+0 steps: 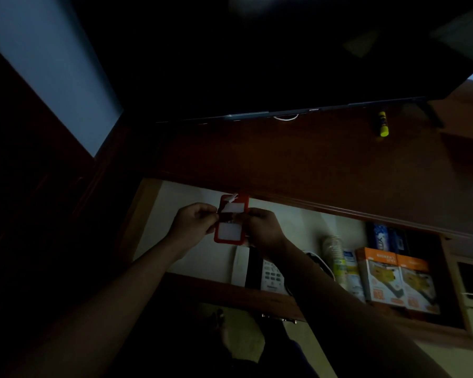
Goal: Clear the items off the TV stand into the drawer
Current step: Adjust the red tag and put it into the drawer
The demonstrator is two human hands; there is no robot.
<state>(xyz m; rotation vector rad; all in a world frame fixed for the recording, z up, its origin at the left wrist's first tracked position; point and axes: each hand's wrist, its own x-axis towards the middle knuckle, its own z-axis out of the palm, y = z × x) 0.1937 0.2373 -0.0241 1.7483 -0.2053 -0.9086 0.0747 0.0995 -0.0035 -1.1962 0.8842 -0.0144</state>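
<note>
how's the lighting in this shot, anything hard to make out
Head view: very dim, with wide-angle bending at the edges; the red rectangular holder between both hands and the yellow glue stick read clearly, while the black TV is near featureless.

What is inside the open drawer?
In the drawer: a white remote, a black slim item, a clear bottle, orange boxes and a blue pack. The right arm covers part of the remote; the back stays hidden under the stand.
</note>
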